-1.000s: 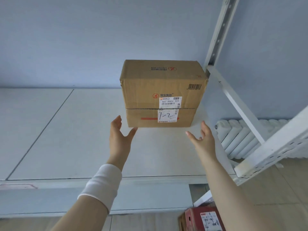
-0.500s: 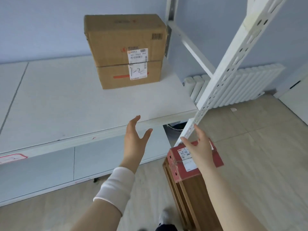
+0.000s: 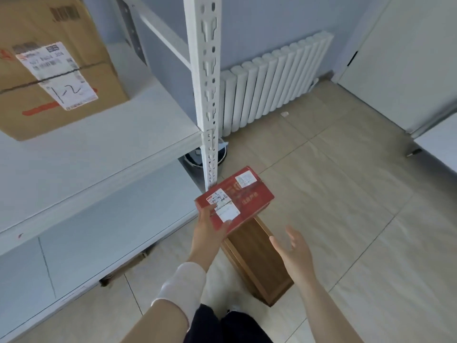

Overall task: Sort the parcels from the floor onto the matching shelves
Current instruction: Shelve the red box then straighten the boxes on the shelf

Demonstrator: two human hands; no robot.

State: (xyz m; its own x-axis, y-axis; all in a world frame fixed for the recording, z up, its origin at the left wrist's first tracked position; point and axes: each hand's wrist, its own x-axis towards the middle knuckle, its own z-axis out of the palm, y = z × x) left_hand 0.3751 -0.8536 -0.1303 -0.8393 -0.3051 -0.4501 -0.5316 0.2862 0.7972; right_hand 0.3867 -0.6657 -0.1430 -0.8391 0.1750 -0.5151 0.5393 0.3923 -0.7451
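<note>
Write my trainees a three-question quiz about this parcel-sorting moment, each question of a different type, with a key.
1. True or false: the right hand holds the red box.
2. The handwritten label on the cardboard box on the shelf reads: A 1-2, B 3-4, C 2-5?
3. Fill in: the red box is gripped by the ___ hand.
Key: 1 false, it is open and empty; 2 A; 3 left hand.

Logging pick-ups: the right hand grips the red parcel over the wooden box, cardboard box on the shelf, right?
No: the head view shows the left hand gripping the red parcel over the wooden box; the right hand is open. The cardboard box is on the shelf.
</note>
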